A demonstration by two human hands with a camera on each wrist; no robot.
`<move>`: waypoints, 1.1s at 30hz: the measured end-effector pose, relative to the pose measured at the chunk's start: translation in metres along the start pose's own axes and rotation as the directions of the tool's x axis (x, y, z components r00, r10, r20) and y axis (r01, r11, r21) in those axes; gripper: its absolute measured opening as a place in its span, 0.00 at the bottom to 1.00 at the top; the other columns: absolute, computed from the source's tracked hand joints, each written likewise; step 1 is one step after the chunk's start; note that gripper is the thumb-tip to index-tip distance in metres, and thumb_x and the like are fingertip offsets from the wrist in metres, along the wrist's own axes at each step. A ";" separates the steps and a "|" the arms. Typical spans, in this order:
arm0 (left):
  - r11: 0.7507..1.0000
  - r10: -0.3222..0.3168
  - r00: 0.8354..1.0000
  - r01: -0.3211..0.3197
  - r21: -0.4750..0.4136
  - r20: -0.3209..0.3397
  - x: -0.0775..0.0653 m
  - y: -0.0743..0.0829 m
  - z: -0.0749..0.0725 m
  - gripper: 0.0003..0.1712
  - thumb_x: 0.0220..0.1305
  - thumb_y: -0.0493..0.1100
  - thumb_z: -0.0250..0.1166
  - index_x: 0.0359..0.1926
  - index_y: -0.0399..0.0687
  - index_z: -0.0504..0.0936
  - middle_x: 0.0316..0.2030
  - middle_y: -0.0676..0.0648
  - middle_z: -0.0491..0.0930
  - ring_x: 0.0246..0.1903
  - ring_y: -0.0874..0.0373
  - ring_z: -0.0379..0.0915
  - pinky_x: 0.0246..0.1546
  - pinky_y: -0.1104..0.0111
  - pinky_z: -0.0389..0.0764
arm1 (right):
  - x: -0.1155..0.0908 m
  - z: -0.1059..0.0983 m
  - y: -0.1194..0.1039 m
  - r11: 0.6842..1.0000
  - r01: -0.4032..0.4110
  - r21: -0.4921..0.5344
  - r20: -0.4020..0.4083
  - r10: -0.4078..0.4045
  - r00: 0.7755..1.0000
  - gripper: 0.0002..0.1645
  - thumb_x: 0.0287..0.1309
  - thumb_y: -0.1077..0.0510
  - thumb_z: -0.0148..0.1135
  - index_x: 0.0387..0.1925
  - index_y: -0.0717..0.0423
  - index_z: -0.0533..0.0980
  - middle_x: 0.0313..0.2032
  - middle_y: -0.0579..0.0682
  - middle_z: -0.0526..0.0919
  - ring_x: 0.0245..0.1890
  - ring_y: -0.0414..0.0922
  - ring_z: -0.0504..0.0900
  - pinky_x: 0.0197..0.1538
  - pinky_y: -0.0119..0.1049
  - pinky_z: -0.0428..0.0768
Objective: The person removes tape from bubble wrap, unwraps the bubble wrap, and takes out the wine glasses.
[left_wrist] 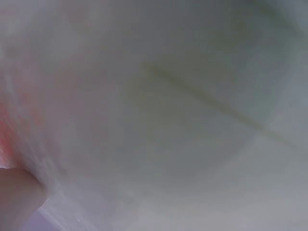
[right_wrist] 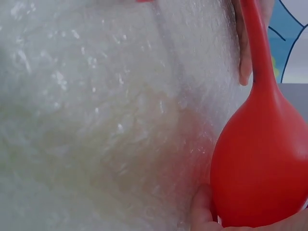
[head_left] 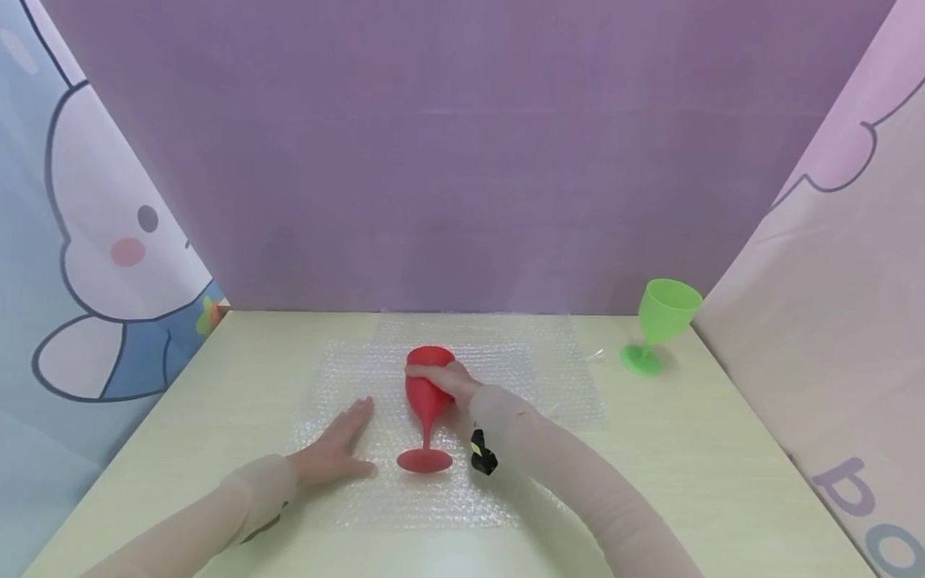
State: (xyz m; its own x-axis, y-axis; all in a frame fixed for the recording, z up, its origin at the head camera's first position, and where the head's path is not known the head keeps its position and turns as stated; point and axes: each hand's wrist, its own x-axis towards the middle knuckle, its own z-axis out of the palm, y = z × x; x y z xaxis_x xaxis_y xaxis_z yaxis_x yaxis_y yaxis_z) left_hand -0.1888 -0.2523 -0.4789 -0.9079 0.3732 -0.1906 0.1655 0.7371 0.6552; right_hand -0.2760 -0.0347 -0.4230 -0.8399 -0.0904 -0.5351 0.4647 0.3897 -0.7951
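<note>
A red goblet (head_left: 426,401) is above the bubble wrap (head_left: 376,502), bowl away from me and round foot nearest me. My right hand (head_left: 451,379) grips its bowl from the right. In the right wrist view the goblet (right_wrist: 260,159) lies nearly level with the sheet; whether it touches the wrap I cannot tell. Spread flat at the wrap's left side, my left hand (head_left: 335,449) has its fingers extended and holds nothing. The left wrist view is blurred, with only a fingertip (left_wrist: 19,197) and some wrap showing.
A green goblet (head_left: 665,313) stands upright at the table's back right. Another bubble wrap sheet (head_left: 578,385) lies partly under or behind the first. A purple panel (head_left: 462,160) closes off the back, with printed panels at both sides.
</note>
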 end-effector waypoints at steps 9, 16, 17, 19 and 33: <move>1.000 -0.017 1.000 0.017 0.000 -0.002 0.001 0.002 0.000 0.59 0.50 0.56 0.67 0.72 0.45 0.39 0.72 0.42 0.36 0.70 0.43 0.29 0.68 0.44 0.37 | 0.005 0.002 0.004 1.000 0.010 0.021 -0.029 -0.009 1.000 0.51 0.39 0.36 0.67 0.59 0.58 0.58 0.46 0.53 0.73 0.46 0.50 0.72 0.47 0.41 0.78; 1.000 0.015 1.000 -0.015 0.001 -0.015 -0.001 0.003 0.000 0.59 0.50 0.54 0.67 0.71 0.41 0.40 0.71 0.38 0.37 0.70 0.40 0.30 0.67 0.43 0.37 | 0.001 -0.002 0.003 0.996 0.033 0.082 -0.014 -0.032 0.999 0.50 0.38 0.37 0.67 0.58 0.59 0.59 0.47 0.53 0.73 0.46 0.49 0.73 0.47 0.39 0.78; 1.000 0.012 1.000 -0.012 -0.001 -0.017 -0.002 0.003 -0.001 0.59 0.50 0.54 0.68 0.71 0.41 0.40 0.71 0.38 0.37 0.70 0.40 0.30 0.67 0.43 0.37 | 0.000 -0.003 0.003 0.995 0.036 0.094 -0.011 -0.035 0.999 0.50 0.38 0.37 0.67 0.57 0.58 0.59 0.47 0.53 0.73 0.46 0.49 0.73 0.46 0.39 0.78; 1.000 0.014 1.000 -0.014 0.002 -0.019 -0.002 0.004 -0.001 0.59 0.50 0.54 0.68 0.71 0.40 0.40 0.71 0.38 0.37 0.70 0.40 0.30 0.67 0.44 0.36 | -0.002 -0.004 0.001 0.993 0.046 0.111 -0.004 -0.046 0.999 0.50 0.37 0.37 0.68 0.57 0.57 0.59 0.47 0.53 0.73 0.45 0.49 0.74 0.45 0.38 0.79; 0.999 0.053 0.998 -0.053 0.005 -0.038 -0.003 0.003 -0.001 0.60 0.49 0.55 0.68 0.70 0.34 0.39 0.70 0.33 0.37 0.69 0.37 0.30 0.67 0.44 0.34 | -0.024 -0.031 -0.010 0.982 0.188 0.015 -0.036 -0.187 0.982 0.44 0.40 0.37 0.67 0.53 0.56 0.62 0.47 0.50 0.73 0.48 0.49 0.73 0.45 0.41 0.79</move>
State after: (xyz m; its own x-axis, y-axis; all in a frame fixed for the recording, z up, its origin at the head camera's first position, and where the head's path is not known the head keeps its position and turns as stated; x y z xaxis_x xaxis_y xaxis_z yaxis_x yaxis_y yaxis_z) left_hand -0.1859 -0.2521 -0.4757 -0.9119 0.3902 -0.1276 0.2153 0.7191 0.6607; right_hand -0.2684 -0.0082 -0.3936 -0.9217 -0.1287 -0.3660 0.3026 0.3519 -0.8858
